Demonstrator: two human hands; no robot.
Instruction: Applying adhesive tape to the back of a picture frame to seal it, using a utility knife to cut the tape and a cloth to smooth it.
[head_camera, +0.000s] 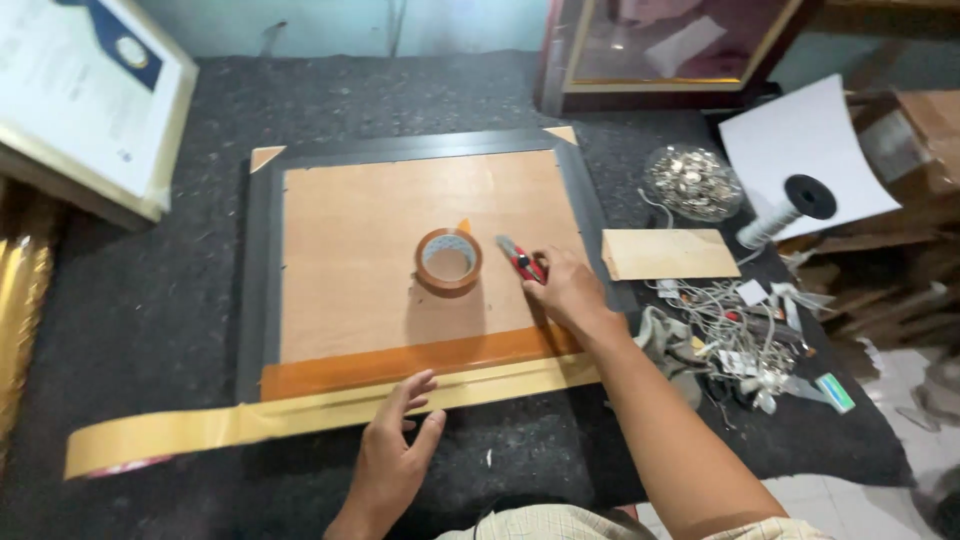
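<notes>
Tape strip (300, 412) tan, flat along frame (262, 300) edge.

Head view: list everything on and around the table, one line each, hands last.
Frame: one, dark grey, face down mid-table, brown backing board.
Tape roll: one, brown, on the board.
Tape strip: one, tan, along the frame's near edge, running past it to the left.
Cutter: one, red, at right hand's fingertips.
Card: one, tan, right of frame.
Bowl: one, clear, holds small metal pieces.
Spool: one, white with black end, far right.
Wire tangle: one heap, pale, right edge.
Certificate frame: one, gold-edged, far left.
Left hand: pressing the strip.
Right hand: on the cutter.
</notes>
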